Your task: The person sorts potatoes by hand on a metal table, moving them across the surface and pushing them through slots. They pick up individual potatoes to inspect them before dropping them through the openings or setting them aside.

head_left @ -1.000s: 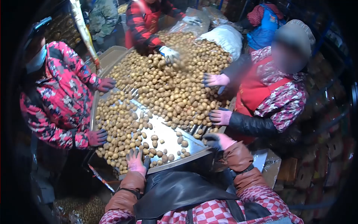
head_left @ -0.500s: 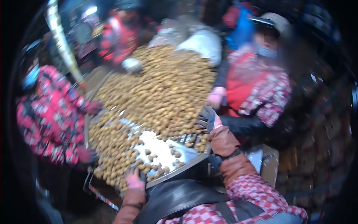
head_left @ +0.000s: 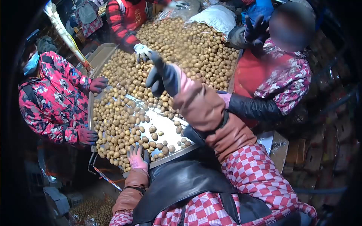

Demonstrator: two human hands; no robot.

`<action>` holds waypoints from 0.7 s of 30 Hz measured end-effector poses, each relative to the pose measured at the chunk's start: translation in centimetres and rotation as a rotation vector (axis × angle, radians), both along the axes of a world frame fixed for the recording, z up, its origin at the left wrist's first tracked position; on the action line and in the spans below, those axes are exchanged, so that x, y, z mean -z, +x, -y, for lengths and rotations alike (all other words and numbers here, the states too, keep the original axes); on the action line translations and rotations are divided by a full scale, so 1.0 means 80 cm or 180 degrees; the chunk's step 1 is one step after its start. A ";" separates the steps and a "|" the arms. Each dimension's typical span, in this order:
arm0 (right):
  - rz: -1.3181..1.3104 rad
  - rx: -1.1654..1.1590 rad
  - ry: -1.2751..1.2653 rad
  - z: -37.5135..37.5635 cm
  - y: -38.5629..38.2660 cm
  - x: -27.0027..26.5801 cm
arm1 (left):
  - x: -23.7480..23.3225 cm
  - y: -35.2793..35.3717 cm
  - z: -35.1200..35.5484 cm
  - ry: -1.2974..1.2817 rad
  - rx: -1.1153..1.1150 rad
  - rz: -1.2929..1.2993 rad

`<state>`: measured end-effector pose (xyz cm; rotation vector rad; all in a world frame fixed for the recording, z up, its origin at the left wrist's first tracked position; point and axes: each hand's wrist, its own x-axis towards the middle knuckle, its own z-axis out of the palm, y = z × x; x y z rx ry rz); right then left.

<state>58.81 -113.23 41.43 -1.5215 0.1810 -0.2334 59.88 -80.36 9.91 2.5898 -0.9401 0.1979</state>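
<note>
Small round brown potatoes [head_left: 177, 49] cover a metal sorting table [head_left: 156, 120] in front of me. My left hand [head_left: 138, 159], in a pink glove with dark fingers, rests at the near edge of the table. Its fingers are spread against the nearest potatoes [head_left: 117, 139], and nothing is in its grip. Lifted above the pile, my right hand [head_left: 166, 77] wears a dark glove with a pink cuff. One finger points away from me and the others are apart; I see nothing held. My right forearm hides part of the table and potatoes.
At the left edge stands a person in a patterned pink jacket [head_left: 56, 98]. Across the table, another's white-gloved hand [head_left: 142, 52] touches potatoes. A person at the right raises a dark-gloved hand [head_left: 256, 32]. A white sack [head_left: 215, 19] lies at the back.
My right hand has moved from the table's right edge up and left over the pile. The person at the right has raised a hand. My left hand stays near the front edge.
</note>
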 end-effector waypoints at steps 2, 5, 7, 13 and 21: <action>0.0108 -0.0847 0.0461 0.005 0.045 0.105 | 0.006 -0.005 0.000 -0.0030 -0.0051 0.0063; 0.0048 -0.1019 -0.3106 -0.049 0.013 0.100 | 0.019 0.011 0.006 0.0346 -0.0046 -0.0614; -0.0745 -0.1227 -0.3797 0.001 0.038 0.107 | 0.008 0.001 0.001 -0.0081 0.0071 0.0006; -0.1452 0.1453 -0.0401 0.082 0.038 0.102 | -0.002 -0.001 0.001 -0.0010 -0.0003 -0.0102; -0.2110 0.0152 -0.2339 0.158 0.048 0.183 | 0.005 0.002 -0.004 -0.0047 0.0057 0.0007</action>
